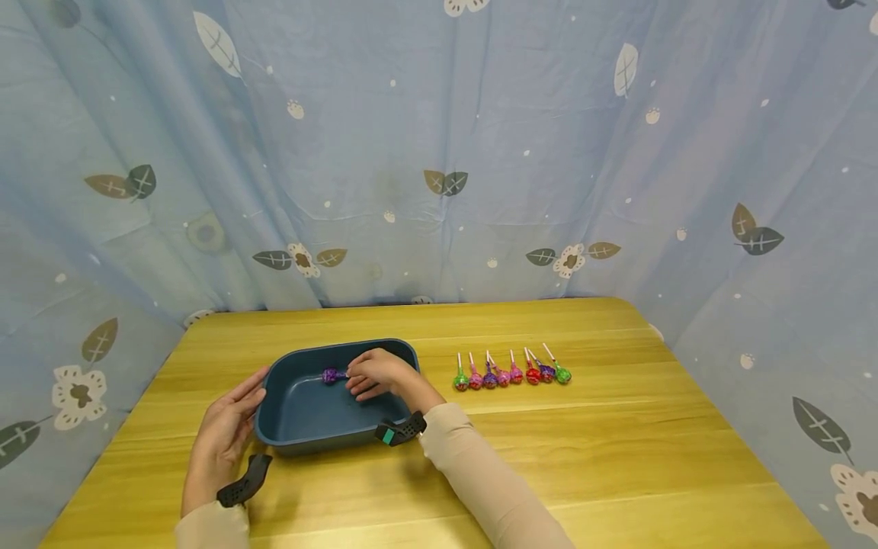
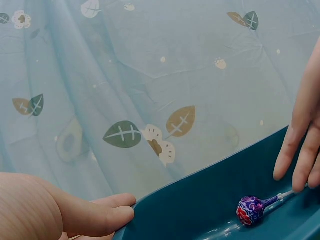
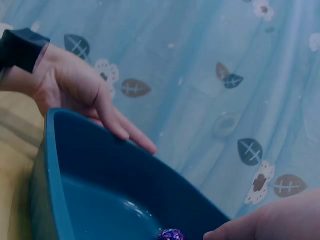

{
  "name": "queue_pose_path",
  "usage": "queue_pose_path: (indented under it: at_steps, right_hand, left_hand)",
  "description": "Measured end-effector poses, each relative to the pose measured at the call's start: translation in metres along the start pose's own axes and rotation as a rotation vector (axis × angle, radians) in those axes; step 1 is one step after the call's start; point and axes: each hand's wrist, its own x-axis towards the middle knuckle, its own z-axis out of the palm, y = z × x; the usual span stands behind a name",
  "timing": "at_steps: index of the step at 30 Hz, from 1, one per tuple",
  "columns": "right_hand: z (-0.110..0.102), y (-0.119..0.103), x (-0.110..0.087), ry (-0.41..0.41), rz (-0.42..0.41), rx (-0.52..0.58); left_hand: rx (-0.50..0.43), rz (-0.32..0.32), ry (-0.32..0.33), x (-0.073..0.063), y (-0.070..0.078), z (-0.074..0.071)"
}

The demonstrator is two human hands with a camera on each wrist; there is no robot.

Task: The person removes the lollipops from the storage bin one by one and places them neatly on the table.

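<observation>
A purple-wrapped lollipop [image 1: 331, 376] lies in the dark blue plastic bin [image 1: 315, 438], its white stick toward my right hand [image 1: 376, 374]. That hand reaches over the bin's right side, fingers fairly straight and spaced apart; in the left wrist view its fingertips overlap the stick's end. My left hand [image 1: 222, 427] rests against the outside of the bin's left wall, fingers extended along the rim. In the right wrist view only the wrapped head of the lollipop [image 3: 171, 234] shows, at the lower edge.
Right of the bin, several lollipops [image 1: 504, 377] in green, pink, purple and red wrappers lie in a row, sticks pointing away. Everything stands on a yellow wood-grain table [image 1: 617, 450]. A blue curtain [image 1: 384, 152] with leaf prints hangs behind it.
</observation>
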Motion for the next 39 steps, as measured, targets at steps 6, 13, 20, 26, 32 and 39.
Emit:
queue_pose_path:
  at_steps: [6,13,20,26,32,39]
  right_hand:
    - [0.002,-0.001,0.009,-0.015,0.03,-0.035]
    - [0.003,0.007,0.012,-0.006,0.059,-0.122]
    - [0.004,0.009,0.014,0.013,0.047,-0.154]
    - [0.01,0.009,0.013,0.05,0.007,-0.204]
    - [0.018,0.007,0.007,0.115,-0.013,-0.247]
    - [0.018,0.009,0.006,0.101,-0.002,-0.194]
  left_hand:
    - [-0.002,-0.003,-0.005,0.001,0.001,-0.001]
    - [-0.009,0.02,-0.016,0.0,-0.002,0.0]
    - [-0.009,0.023,-0.012,0.001,-0.002,0.0]
    - [-0.004,0.015,-0.006,0.0,0.0,0.0]
    - [-0.016,0.003,-0.006,0.0,0.0,0.0]
    - [-0.038,-0.001,-0.017,0.0,0.0,0.0]
